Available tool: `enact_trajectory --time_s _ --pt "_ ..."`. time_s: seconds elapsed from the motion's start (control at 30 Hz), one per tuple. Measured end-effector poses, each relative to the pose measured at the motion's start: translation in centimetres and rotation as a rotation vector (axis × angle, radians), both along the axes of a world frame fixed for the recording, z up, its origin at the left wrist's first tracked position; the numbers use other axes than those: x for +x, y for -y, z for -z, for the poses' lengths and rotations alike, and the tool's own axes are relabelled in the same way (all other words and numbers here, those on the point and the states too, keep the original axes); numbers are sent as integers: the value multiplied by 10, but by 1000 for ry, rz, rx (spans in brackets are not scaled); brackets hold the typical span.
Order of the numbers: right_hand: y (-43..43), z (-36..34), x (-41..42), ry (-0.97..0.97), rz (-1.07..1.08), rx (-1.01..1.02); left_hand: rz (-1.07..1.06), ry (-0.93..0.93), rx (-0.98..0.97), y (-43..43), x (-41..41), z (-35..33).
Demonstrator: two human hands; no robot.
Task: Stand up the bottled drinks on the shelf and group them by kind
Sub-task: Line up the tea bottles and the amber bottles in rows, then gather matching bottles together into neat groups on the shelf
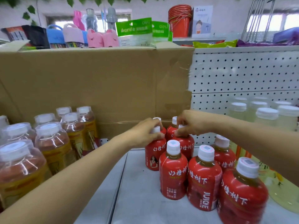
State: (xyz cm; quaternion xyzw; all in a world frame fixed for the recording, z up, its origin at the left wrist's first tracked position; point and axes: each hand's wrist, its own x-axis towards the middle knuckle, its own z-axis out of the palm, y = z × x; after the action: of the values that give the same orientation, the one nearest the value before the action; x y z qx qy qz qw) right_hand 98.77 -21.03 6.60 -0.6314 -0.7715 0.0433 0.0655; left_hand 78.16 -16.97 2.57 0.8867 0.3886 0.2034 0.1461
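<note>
On the shelf [137,191], centre-right: red-label bottles [203,183] upright, tightly clustered.
Your left hand [145,132]: fingers curled round the cap of a back-row red bottle [154,156].
Your right hand [191,122]: pinching the neck of the neighbouring red bottle [186,147].
Far left: amber tea bottles [53,143], upright.
Far right: pale drinks [267,117], upright.
Behind: cardboard box [97,86].
</note>
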Motion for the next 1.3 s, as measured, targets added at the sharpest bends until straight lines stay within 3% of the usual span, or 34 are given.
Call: enact_trajectory --time_s 0.57,0.7,0.77,0.87,0.93,1.03,1.3 --pt "3 1 -2 12 -16 -37 -70 87 2 6 4 5" --pt "37 -16 4 -122 -26 -12 -147 256 239 40 1 1" --pt "59 -23 8 -188 -75 24 -39 212 188 66 3 1" --pt "88 -24 10 -74 -159 -250 91 78 11 83 10 10" --pt "98 -20 9 49 -156 -358 89 77 19 82 10 12" --pt "96 -16 8 42 -162 -271 71 84 135 77 -2 8" --pt "83 -8 2 -35 -175 -209 86 163 109 79 -12 9"
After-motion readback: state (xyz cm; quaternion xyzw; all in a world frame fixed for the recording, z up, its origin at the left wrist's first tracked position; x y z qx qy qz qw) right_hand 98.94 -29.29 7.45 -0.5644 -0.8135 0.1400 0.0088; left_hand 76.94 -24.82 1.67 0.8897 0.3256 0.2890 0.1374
